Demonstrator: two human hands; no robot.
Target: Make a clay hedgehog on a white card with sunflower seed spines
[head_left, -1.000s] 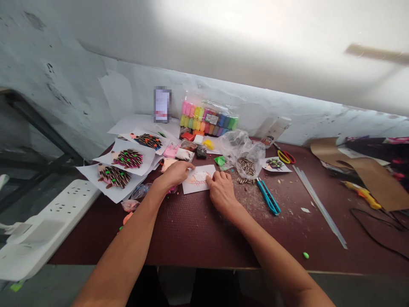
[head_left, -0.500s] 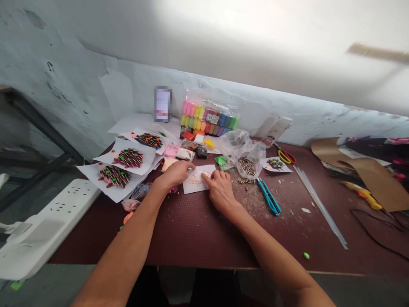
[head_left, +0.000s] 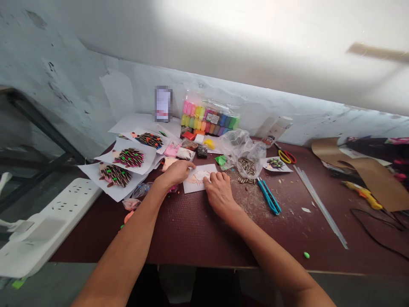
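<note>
A small white sheet of paper [head_left: 191,187] with a reddish outline drawing lies on the table between my hands. A pale, whitish patch [head_left: 202,174], perhaps flattened clay, sits on the drawing. My left hand [head_left: 179,171] rests at the sheet's left edge, its index finger stretched out along the upper corner. On the right side of the sheet, my right hand [head_left: 220,189] lies palm down, index finger extended at the patch's lower edge and the other fingers bent. Neither hand shows anything grasped. Beside my left hand is a peach-coloured clay pack [head_left: 169,163].
Sheets bearing seed-covered hedgehogs [head_left: 115,175] are at left, near a white power strip [head_left: 68,209]. Behind are clay packs [head_left: 211,119]. To the right lie a bag of striped seeds [head_left: 247,165], a teal utility knife [head_left: 269,196], scissors [head_left: 286,156], glue sticks [head_left: 319,207] and a yellow glue gun [head_left: 364,195].
My right hand has shifted slightly left and toward me, its index fingertip drawing back from the pale patch, which now shows more fully. My left hand stays at the sheet's edge.
</note>
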